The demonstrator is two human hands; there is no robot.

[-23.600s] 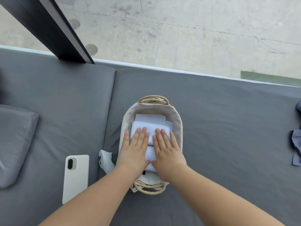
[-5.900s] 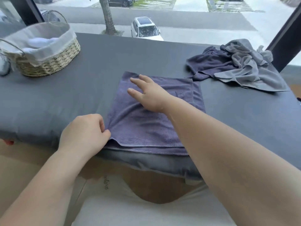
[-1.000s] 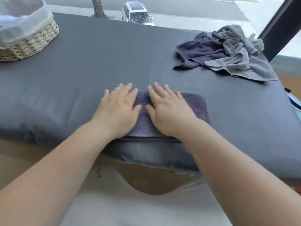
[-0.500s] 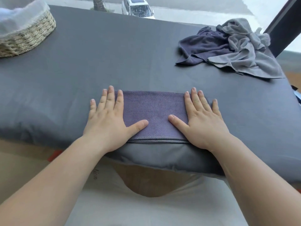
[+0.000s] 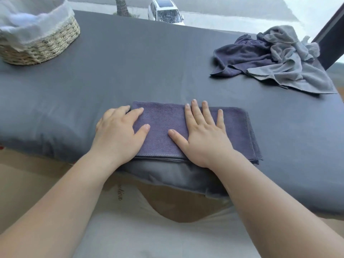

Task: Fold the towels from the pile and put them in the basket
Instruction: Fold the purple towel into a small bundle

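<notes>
- Grey cushion (image 5: 167, 62): padded top that fills most of the view and bears every item below.
- Pile of towels (image 5: 275, 58): crumpled, one dark purple and one lighter grey, at the far right of the cushion, well apart from the hands.
- Basket (image 5: 52, 47): woven, with a pale cloth liner and white fabric inside, at the far left corner.
- Folded towel (image 5: 163, 127): dark purple, a layered rectangle lying flat at the near edge of the cushion, under both hands.
- Right hand (image 5: 204, 135): open, palm down, fingers straight and spread, pressing on the towel's middle, gripping nothing.
- Left hand (image 5: 117, 135): open, palm down over the towel's left end, fingers relaxed, thumb and forefinger resting on the cloth.
</notes>
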